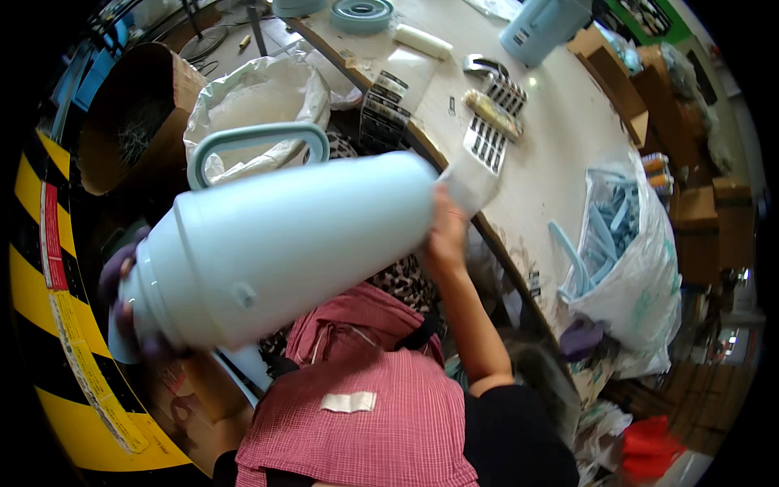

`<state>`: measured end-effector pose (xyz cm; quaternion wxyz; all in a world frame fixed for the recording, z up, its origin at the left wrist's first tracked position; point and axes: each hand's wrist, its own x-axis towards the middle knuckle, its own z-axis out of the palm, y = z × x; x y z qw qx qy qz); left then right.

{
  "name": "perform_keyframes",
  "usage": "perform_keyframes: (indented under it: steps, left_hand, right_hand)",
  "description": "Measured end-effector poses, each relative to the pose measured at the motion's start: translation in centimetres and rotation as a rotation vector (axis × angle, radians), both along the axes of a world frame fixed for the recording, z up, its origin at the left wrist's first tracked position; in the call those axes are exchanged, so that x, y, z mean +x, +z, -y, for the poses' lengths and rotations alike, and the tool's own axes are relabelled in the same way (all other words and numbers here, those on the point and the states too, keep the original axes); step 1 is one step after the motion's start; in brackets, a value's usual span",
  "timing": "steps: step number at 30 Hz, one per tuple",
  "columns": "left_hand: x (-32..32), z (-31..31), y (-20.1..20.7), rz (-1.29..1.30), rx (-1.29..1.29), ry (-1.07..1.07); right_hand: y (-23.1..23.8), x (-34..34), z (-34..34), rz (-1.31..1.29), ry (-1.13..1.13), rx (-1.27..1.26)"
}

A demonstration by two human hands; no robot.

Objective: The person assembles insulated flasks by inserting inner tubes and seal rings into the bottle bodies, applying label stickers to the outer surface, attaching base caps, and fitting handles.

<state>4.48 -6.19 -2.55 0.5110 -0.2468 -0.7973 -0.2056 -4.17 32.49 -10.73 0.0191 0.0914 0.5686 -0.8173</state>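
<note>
Flask (pixel 300 243), one, large, light blue, with a loop handle (pixel 260 136) on its upper side; held in the air on its side, off the near edge of the tabletop (pixel 544 195), smooth end to the right and slightly higher, part of it overlapping that edge in view. Left hand (pixel 122 296), in purple covering with bare fingertips: fingers spread and curled round the stepped end, blurred. Right hand (pixel 446 235), bare: set against the smooth end, gripping it; how far its fingers open cannot be told, most being hidden. Clear film (pixel 473 185), one piece, beside the right hand; whether held cannot be told. On the tabletop: ring-shaped blue lid (pixel 361 15), by the left end of the near edge; white roll (pixel 422 41), right of the lid; label sheet (pixel 487 146), by the near edge; blue jug (pixel 545 31), toward the far edge; white bag (pixel 649 300) of blue handles (pixel 613 227), toward the right end. Off the near edge, left: white sack (pixel 251 93), open, and brown carton (pixel 101 122), open.
</note>
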Motion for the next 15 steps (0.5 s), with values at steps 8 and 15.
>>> perform_keyframes:
  steps: [8, 15]
  left_hand:
    - [-2.4, -1.0, 9.3, 0.584, 0.197, -0.556]
    - [-3.7, 0.7, 6.2, 0.860, 0.024, -0.035]
  right_hand:
    - [5.1, 3.6, -14.8, -0.457, 0.285, 1.288]
    - [10.8, 3.7, -32.5, -0.253, 1.024, 2.412]
